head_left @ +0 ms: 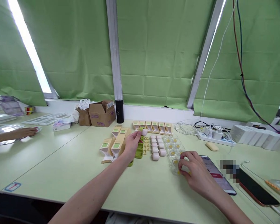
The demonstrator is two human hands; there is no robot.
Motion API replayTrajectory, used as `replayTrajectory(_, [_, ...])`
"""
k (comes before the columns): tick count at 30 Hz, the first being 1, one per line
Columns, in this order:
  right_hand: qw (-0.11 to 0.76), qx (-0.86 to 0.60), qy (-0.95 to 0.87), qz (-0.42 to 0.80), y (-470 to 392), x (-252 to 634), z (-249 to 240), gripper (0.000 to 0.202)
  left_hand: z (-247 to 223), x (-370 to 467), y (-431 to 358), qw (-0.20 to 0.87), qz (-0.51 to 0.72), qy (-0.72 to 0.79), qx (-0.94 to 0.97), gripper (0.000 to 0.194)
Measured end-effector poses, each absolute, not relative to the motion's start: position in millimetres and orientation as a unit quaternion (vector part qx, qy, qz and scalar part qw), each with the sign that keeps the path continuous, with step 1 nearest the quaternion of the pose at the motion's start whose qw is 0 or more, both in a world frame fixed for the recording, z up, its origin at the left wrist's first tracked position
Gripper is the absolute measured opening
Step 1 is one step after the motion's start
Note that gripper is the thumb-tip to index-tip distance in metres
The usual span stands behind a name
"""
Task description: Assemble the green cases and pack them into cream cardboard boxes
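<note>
My left hand (132,142) is closed on a small pale-pink block with a green part (144,132), raised over a row of green trays (138,153). My right hand (196,169) pinches at the nearest clear plastic piece (174,169), one of several clear pieces with yellow centres. Between the hands stand two columns of pale-pink rounded blocks (155,156). Small yellow pieces (145,148) lie in columns to their left. Beige cartons with green labels (117,145) lie left of my left hand, and a row of open beige boxes (155,127) is behind.
A phone (218,175) lies beside my right hand, with a dark phone (256,186) further right. A power strip (216,138) with tangled cables and white boxes (256,137) stand back right. At the back left are a cardboard box (102,114) and black cylinder (119,111). Another person's hand (28,132) works far left.
</note>
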State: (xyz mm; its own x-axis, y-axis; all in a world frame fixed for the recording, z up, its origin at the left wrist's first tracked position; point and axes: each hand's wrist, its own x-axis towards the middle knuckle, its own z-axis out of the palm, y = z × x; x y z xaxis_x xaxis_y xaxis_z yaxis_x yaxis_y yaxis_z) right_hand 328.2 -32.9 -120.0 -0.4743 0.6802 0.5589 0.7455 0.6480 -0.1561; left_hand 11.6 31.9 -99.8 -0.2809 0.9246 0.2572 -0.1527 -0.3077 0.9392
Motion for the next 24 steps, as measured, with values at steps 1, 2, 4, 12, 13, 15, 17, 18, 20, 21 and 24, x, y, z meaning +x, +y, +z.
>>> replayTrajectory(1, [0.301,-0.411,-0.86,-0.033,-33,327,-114,0.022,-100,12,32,0.399,0.674,0.429,0.45,0.062])
replayTrajectory(2, [0.306,-0.408,-0.86,-0.008,-34,327,-108,0.021,-100,11,31,0.399,0.674,0.427,0.451,0.062])
replayTrajectory(4, [0.322,-0.394,-0.859,0.055,-33,323,-93,0.017,-101,12,32,0.403,0.674,0.425,0.45,0.062])
replayTrajectory(12, [0.464,-0.31,-0.727,0.401,3,261,-61,0.025,-103,11,35,0.41,0.687,0.419,0.429,0.06])
replayTrajectory(13, [0.47,-0.29,-0.694,0.462,10,250,-62,0.03,-103,11,35,0.409,0.69,0.418,0.426,0.061])
replayTrajectory(15, [0.506,-0.24,-0.612,0.558,23,229,-66,0.039,-102,10,35,0.409,0.693,0.422,0.418,0.064])
replayTrajectory(17, [0.546,-0.206,-0.525,0.619,35,212,-73,0.043,-102,9,36,0.41,0.693,0.427,0.411,0.067])
replayTrajectory(18, [0.557,-0.195,-0.484,0.647,40,206,-78,0.042,-102,9,36,0.409,0.694,0.429,0.409,0.068])
replayTrajectory(20, [0.569,-0.188,-0.408,0.689,49,197,-87,0.043,-102,9,36,0.409,0.697,0.429,0.404,0.069])
replayTrajectory(21, [0.577,-0.187,-0.37,0.703,52,195,-91,0.043,-102,9,36,0.41,0.699,0.428,0.4,0.069])
replayTrajectory(24, [0.576,-0.181,-0.3,0.739,56,193,-103,0.035,-101,9,36,0.412,0.702,0.429,0.392,0.069])
